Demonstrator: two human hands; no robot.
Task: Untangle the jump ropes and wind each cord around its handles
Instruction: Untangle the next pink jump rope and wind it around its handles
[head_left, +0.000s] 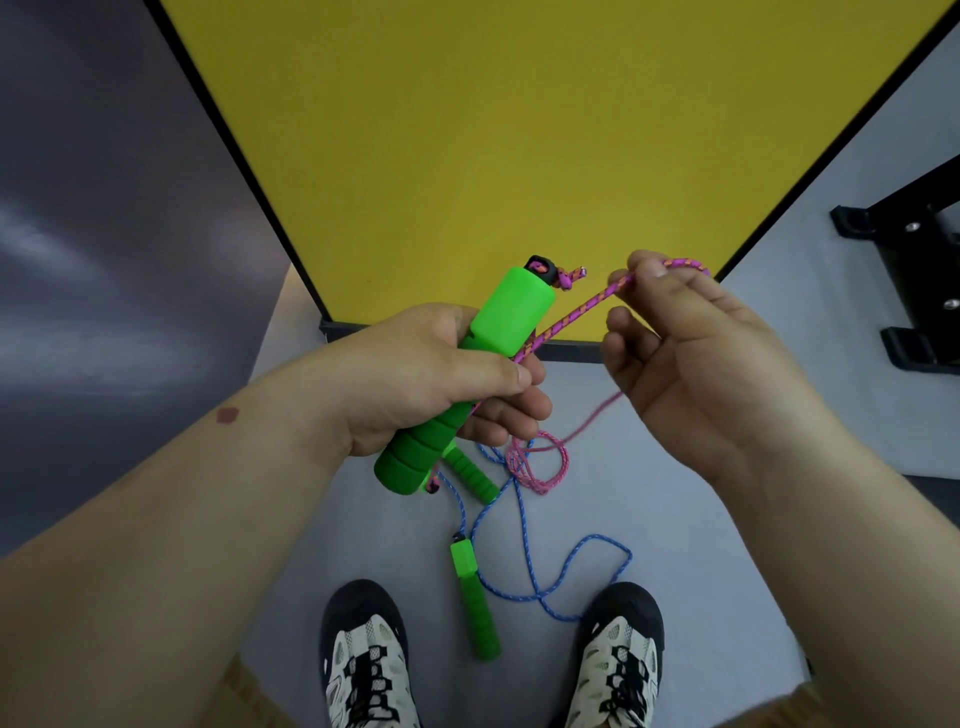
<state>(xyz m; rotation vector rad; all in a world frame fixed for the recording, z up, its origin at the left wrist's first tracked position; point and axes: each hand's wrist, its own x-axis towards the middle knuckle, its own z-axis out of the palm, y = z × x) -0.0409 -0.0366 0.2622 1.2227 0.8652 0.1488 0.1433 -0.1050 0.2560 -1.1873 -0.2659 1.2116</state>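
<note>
Grey floor (675, 519) below me; my left hand (415, 374) grips a green handle (498, 322) while my right hand (691, 353) pinches its pink cord (582, 306), no wraps yet. I judge little done: the blue rope (524, 561) lies loose by my shoes, crossing pink loops.

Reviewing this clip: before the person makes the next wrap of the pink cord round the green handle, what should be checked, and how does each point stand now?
1. Left hand grips the green handle firmly: ok.
2. Right hand pinches the pink cord: ok.
3. Cord runs taut between the hands: ok.
4. Pink slack on the floor free of the blue cord: not ok, they overlap.
5. Wraps already on the handle: cannot tell, fingers hide it.
6. Second pink-rope handle held alongside: cannot tell.
</note>
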